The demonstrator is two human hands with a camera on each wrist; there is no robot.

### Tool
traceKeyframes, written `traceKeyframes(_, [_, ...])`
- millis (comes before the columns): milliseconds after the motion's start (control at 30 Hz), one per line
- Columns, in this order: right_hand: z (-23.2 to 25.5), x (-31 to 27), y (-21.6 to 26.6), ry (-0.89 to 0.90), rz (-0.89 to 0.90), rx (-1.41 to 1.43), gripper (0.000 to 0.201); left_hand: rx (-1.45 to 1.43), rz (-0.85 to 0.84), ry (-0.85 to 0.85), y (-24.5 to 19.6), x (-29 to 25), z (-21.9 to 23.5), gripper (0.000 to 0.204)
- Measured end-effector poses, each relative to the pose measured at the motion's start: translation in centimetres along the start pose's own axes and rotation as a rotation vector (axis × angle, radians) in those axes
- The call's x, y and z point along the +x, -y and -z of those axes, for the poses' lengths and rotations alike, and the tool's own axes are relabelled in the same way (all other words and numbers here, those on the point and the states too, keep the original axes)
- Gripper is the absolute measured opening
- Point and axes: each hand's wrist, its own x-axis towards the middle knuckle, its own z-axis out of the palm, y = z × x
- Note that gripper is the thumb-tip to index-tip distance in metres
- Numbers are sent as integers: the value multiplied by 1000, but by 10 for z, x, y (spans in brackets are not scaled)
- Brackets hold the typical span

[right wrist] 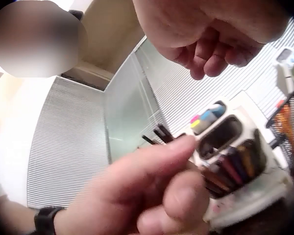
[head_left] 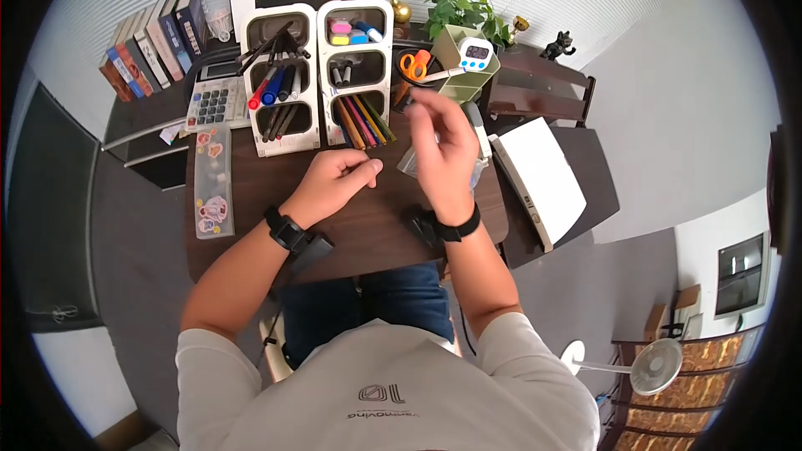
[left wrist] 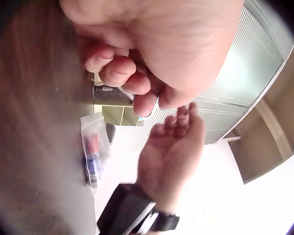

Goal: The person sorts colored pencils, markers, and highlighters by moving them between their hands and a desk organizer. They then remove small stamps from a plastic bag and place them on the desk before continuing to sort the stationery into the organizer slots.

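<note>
My left hand (head_left: 334,188) is low over the dark desk, its fingers loosely curled and no object showing in them. Raised higher, my right hand (head_left: 447,146) has bent fingers, likewise with nothing visible in its grasp. Beyond the hands stand two white pen organizers (head_left: 322,75). Coloured pencils (head_left: 359,121) fill the lowest compartment on the right, closest to the left hand; highlighters (head_left: 341,27) lie in the top one. The left organizer holds red, blue and black markers (head_left: 280,83). A clear plastic bag (left wrist: 103,134) with red and blue items lies by the right hand, partly hidden in the head view.
Orange scissors (head_left: 411,67) stand in a black mesh cup beside a green holder (head_left: 459,92) with a white timer (head_left: 474,53). At left are a calculator (head_left: 215,104) and a stickered case (head_left: 215,184). A white box (head_left: 541,175) lies at right.
</note>
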Motion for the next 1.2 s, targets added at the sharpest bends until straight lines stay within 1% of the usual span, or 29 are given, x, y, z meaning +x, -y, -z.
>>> traceKeyframes(67, [24,-33,-13,-39,-144,-3,19,27,44,9,-2,-1,-2,30])
traceKeyframes(100, [36,-53,-13,-55,-213,-1,18,0,65,3,-4,-2,-3,30])
traceKeyframes(133, [46,-72,-11,-55,-278,62,18,-27,87,-4,-5,-2,-5,30])
traceKeyframes(200, [62,-105,-5,-62,-417,133,16,-7,107,6,4,-1,-6,29])
traceKeyframes(233, [68,-111,-7,-89,-426,143,16,-4,111,4,7,0,-6,28])
traceKeyframes(300, [79,-125,-10,-54,-430,231,16,1,128,25,7,1,-8,26])
traceKeyframes(333, [80,-121,-5,-56,-516,300,16,-12,133,18,6,2,-10,25])
traceKeyframes(367, [81,-116,-6,-85,-520,305,16,2,138,43,4,3,-14,25])
traceKeyframes(433, [82,-108,-8,79,-563,285,16,71,151,-3,1,2,-18,25])
traceKeyframes(500, [78,-111,-16,62,-518,318,15,109,155,15,1,2,-19,22])
traceKeyframes(567, [79,-114,-14,162,-438,194,13,168,95,21,0,0,-24,19])
traceKeyframes(600, [79,-115,-12,154,-412,191,12,225,20,20,7,1,-24,16])
traceKeyframes(733, [85,-117,-10,126,-392,174,12,295,16,3,6,0,-28,15])
traceKeyframes(800, [87,-117,-14,-51,-224,101,16,343,-30,10,2,-1,-32,14])
traceKeyframes(833, [92,-114,-14,-61,-225,108,16,353,-28,17,2,-1,-33,14])
traceKeyframes(900, [112,-103,-14,-127,138,-379,22,441,-82,48,4,-2,-34,13])
traceKeyframes(933, [120,-98,-17,-94,161,-481,31,450,-78,51,2,-3,-35,13])
traceKeyframes(967, [125,-92,-12,-49,129,-567,40,484,-78,78,0,-4,-35,16])
traceKeyframes(1033, [128,-96,-20,25,13,-674,41,525,-83,114,-6,-1,-40,19])
traceKeyframes(1067, [127,-100,-26,15,13,-673,41,559,-84,92,-11,1,-44,22])
traceKeyframes(1133, [126,-107,-32,134,8,-636,34,597,-91,69,-14,9,-51,26])
traceKeyframes(1167, [127,-108,-32,132,11,-634,34,611,-100,20,-11,12,-55,31])
traceKeyframes(1200, [129,-109,-31,123,3,-572,29,623,-108,-31,-9,15,-57,35])
